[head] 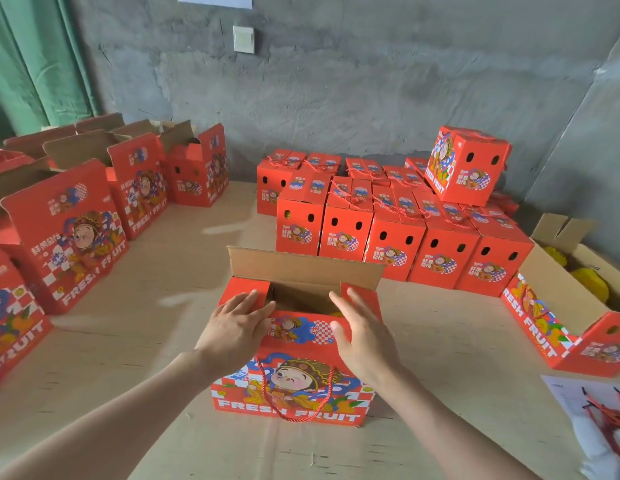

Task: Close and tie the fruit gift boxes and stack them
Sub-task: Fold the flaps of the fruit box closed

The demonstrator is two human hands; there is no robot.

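Note:
A red "FRESH FRUIT" gift box [293, 393] stands on the table right in front of me. Its far brown flap [301, 268] stands upright and the top is open in the middle. A red rope handle [267, 400] hangs down its front face. My left hand [237, 323] lies flat with straight fingers on the left side flap. My right hand [362, 329] lies flat on the right side flap, thumb over the near front flap. Something yellow shows inside the box beneath the flaps.
Several closed, tied boxes [391, 237] stand in rows at the back, one more [466, 164] stacked on top. Open boxes [66, 237] line the left side. An open box with yellow fruit [575, 306] sits right. A bag of red ropes [599, 417] lies near right.

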